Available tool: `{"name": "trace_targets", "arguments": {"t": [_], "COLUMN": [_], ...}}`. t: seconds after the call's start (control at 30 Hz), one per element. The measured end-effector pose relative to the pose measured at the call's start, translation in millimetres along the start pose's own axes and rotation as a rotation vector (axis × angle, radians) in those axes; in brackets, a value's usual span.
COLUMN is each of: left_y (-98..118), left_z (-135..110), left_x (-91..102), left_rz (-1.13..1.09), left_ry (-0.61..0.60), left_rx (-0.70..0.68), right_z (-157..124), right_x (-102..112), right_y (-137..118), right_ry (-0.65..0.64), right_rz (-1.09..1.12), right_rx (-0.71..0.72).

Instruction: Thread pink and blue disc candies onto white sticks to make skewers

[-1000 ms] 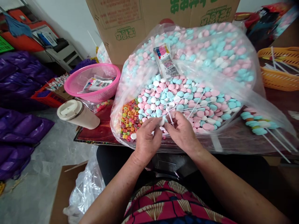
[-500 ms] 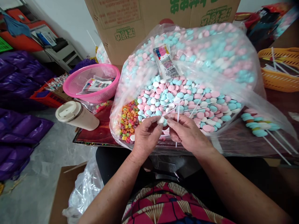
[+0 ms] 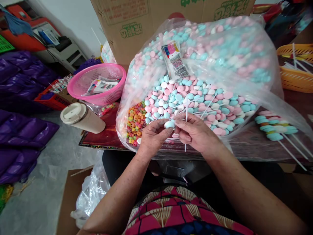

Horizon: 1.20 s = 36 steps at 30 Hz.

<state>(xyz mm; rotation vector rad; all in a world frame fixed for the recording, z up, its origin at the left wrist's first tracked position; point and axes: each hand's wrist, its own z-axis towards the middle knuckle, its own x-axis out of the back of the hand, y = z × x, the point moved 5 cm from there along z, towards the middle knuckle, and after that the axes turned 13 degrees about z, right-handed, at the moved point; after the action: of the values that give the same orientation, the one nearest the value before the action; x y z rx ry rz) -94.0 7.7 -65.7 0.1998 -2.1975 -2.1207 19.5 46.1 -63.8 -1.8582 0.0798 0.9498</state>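
My left hand [image 3: 156, 134] pinches a pale blue and white marshmallow [image 3: 169, 124] between thumb and fingers. Close beside it, my right hand [image 3: 193, 130] grips a thin white stick [image 3: 186, 146] that stands nearly upright, and its fingertips reach the marshmallow's right side. Both hands are over the near edge of a clear plastic bag [image 3: 123, 120]. Pink, blue and white marshmallows [image 3: 178, 97] fill the bag's opening, with several white sticks lying on them. Small colourful ring sweets [image 3: 135, 122] are heaped at the left of the opening.
Marshmallow skewers [image 3: 275, 127] lie on the dark red table at right. Printed packets [image 3: 174, 60] rest on the bag. Left are a pink basket [image 3: 119, 89] and a lidded cup [image 3: 90, 120]; an orange basket [image 3: 295, 78] stands right. A cardboard box [image 3: 156, 19] rises behind.
The marshmallow between my fingers is turned, so more of its pale blue face shows. My hands stay close together with the stick still upright. The view has shifted slightly.
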Motion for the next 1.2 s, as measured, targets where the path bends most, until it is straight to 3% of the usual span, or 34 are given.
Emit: {"name": "trace_targets", "arguments": {"t": [0.27, 0.4, 0.5, 0.67, 0.9, 1.2], "left_y": [-1.7, -3.7, 1.3, 11.1, 9.7, 6.3], "left_z": [-3.7, -2.5, -1.6, -4.3, -9.1, -12.2], "left_x": [0.3, 7.2, 11.1, 12.9, 18.0, 20.4], "left_rz": [-0.089, -0.167, -0.169, -0.138, -0.068, 0.179], "left_ry": [0.111, 0.174, 0.213, 0.269, 0.335, 0.38], "left_rx": [0.117, 0.182, 0.142, 0.059, 0.027, -0.071], "right_z": [-5.5, -28.0, -40.9, -47.8, -50.7, -52.2], "right_x": [-0.6, -2.9, -5.1, -11.6, -18.7, -32.4], "right_y": [0.6, -7.6, -10.1, -9.3, -8.2, -10.0], "right_ry": [0.005, -0.008, 0.017, 0.067, 0.079, 0.084], "right_rz": [-0.16, -0.654, -1.011, -1.325, -1.567, -1.851], "right_rx": [0.064, 0.098, 0.173, 0.274, 0.221, 0.099]}}
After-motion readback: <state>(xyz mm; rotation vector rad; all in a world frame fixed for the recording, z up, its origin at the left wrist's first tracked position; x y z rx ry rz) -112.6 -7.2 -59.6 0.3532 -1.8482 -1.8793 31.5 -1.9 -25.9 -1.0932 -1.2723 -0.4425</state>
